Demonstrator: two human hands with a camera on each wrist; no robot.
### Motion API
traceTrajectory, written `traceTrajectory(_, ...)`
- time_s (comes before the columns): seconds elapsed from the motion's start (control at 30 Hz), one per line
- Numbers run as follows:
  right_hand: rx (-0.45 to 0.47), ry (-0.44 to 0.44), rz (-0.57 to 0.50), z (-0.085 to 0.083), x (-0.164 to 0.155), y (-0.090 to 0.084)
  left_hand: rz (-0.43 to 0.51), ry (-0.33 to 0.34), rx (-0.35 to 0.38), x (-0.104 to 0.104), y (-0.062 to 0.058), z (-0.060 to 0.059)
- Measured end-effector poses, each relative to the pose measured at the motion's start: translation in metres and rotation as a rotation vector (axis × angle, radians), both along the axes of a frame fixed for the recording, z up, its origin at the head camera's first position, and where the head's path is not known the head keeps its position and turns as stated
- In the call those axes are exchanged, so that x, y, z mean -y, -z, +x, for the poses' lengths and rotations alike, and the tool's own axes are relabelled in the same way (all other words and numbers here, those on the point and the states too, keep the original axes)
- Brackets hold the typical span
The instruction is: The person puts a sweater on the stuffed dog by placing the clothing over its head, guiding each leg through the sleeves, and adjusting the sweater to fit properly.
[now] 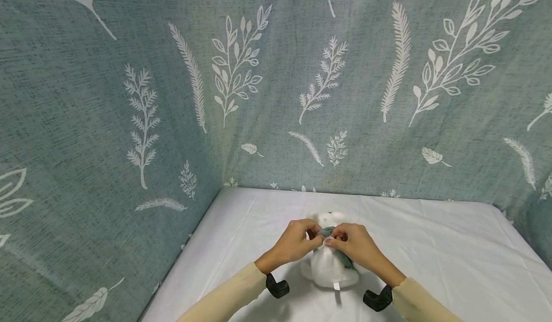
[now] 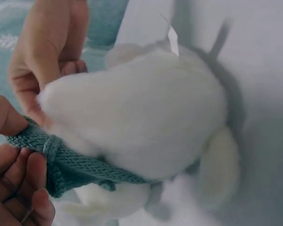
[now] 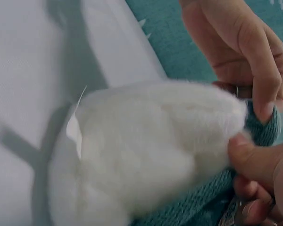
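A white plush toy [image 1: 329, 269] sits on the white-covered surface with a green knitted scarf [image 2: 85, 167] around its neck. Its head [image 1: 324, 218] is at the far end, and a small white tag [image 1: 337, 286] sticks out near its base. My left hand [image 1: 297, 238] pinches the scarf at the neck between thumb and fingers. Close beside it, my right hand [image 1: 355, 243] grips the scarf's other side, its thumb [image 3: 243, 148] against the white fur. In the left wrist view a knitted band crosses over the strip by the left fingers [image 2: 35, 172].
A white sheet [image 1: 431, 245] covers the flat surface. Green-blue fabric [image 1: 276, 97] printed with white leaves hangs behind and along the left side. A dark wrist mount [image 1: 278, 287] sits on each wrist, under cream sleeves [image 1: 228, 295].
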State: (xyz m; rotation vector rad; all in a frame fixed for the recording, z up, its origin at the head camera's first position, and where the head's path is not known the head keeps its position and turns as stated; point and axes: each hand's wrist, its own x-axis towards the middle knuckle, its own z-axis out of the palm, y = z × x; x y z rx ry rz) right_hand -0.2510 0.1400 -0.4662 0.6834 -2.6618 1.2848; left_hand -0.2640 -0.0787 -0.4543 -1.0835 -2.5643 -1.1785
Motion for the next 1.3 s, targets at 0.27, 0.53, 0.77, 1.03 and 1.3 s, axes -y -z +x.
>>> traceTrajectory(0.27, -0.015, 0.202, 0.025, 0.002, 0.011, 0.006, -0.140, 0.108, -0.084, -0.007, -0.007, 0.006)
traceTrajectory(0.53, -0.047, 0.190, -0.037, 0.000, 0.006, 0.006, -0.016, 0.044, 0.055, 0.002, -0.003, -0.005)
traceTrajectory(0.77, 0.020, 0.135, 0.007, -0.002, 0.002, 0.000, -0.030, -0.097, 0.091, 0.015, 0.006, -0.013)
traceTrajectory(1.03, 0.069, 0.124, 0.039, -0.004, 0.003, 0.000, -0.093, -0.115, 0.217, 0.018, 0.014, -0.021)
traceTrajectory(1.3, 0.064, 0.128, 0.036, -0.004, 0.005, 0.001, -0.010, -0.111, 0.154, 0.014, 0.012, -0.020)
